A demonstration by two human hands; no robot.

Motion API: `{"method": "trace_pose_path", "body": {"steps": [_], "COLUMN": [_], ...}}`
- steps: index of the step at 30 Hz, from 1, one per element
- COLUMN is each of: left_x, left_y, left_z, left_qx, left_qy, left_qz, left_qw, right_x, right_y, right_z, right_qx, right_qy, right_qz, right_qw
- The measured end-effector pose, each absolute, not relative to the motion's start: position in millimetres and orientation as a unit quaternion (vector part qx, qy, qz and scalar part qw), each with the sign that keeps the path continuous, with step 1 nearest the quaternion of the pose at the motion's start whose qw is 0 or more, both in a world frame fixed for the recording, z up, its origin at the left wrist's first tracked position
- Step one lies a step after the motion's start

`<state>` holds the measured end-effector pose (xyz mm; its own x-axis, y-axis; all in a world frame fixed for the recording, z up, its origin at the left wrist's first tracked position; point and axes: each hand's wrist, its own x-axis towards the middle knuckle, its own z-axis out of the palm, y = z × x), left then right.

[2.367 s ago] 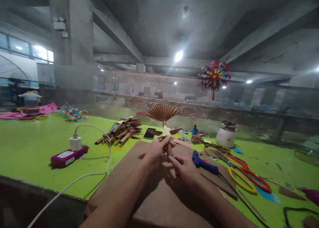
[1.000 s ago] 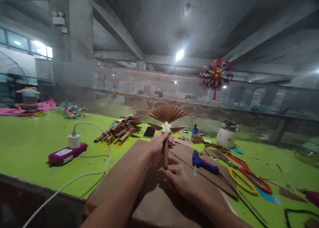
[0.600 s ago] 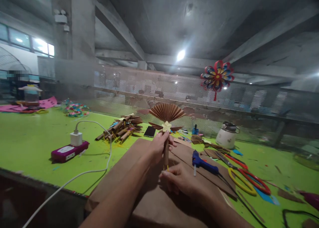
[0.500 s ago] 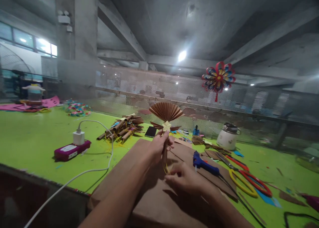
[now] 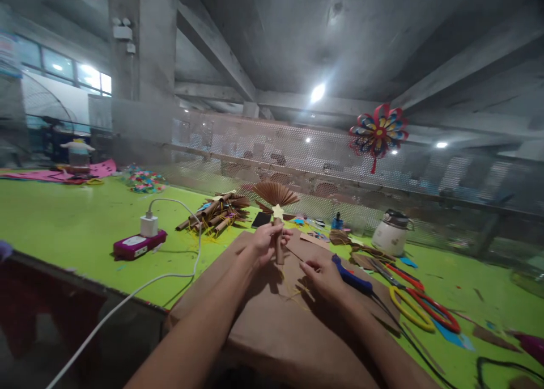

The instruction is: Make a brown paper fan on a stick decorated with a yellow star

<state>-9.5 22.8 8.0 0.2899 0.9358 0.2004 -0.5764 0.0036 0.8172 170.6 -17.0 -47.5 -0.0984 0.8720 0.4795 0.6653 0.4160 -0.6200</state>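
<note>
My left hand (image 5: 268,242) is closed round the rolled brown paper handle (image 5: 279,250) of a folding-style paper fan. The fan's pleated brown top (image 5: 276,194) spreads above the hand, with a pale yellow star (image 5: 277,211) at its base. Thin yellow string (image 5: 293,290) hangs below the handle, over the brown paper-covered board (image 5: 263,321). To the right of the handle, my right hand (image 5: 321,275) has its thumb and finger pinched together. What they hold, if anything, is too small to make out.
A blue glue gun (image 5: 352,277) and large scissors (image 5: 412,307) lie to the right. Behind stand a white jug (image 5: 390,236) and a pile of paper rolls (image 5: 216,214). At left, a purple power strip (image 5: 138,245) trails a white cable (image 5: 140,292) across the green table (image 5: 63,219).
The fan has turned and come slightly left, showing the lower end of its handle. My right hand has moved right and up, away from the string. The whole view has shifted slightly.
</note>
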Motion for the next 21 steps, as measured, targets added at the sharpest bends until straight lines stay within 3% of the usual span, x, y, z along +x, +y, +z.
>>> {"method": "trace_pose_path", "body": {"steps": [5,11,21], "left_x": [-23.3,-36.7,-113.4], "left_y": [36.7,54.5,116.3], "left_z": [0.8,-8.5,46.6], "left_qx": [0.417,0.381,0.375], "left_qy": [0.251,0.404,0.475], "left_qz": [0.553,0.535,0.592], "left_qw": [0.676,0.636,0.532], "right_x": [172.8,178.0,174.4], "right_y": [-17.1,-15.8,-20.5], "right_z": [-55.8,-61.2,-62.9], "right_qx": [-0.507,-0.504,-0.509], "right_qy": [-0.781,-0.809,-0.82], "right_qz": [0.1,0.105,0.107], "right_qw": [0.351,0.283,0.238]}}
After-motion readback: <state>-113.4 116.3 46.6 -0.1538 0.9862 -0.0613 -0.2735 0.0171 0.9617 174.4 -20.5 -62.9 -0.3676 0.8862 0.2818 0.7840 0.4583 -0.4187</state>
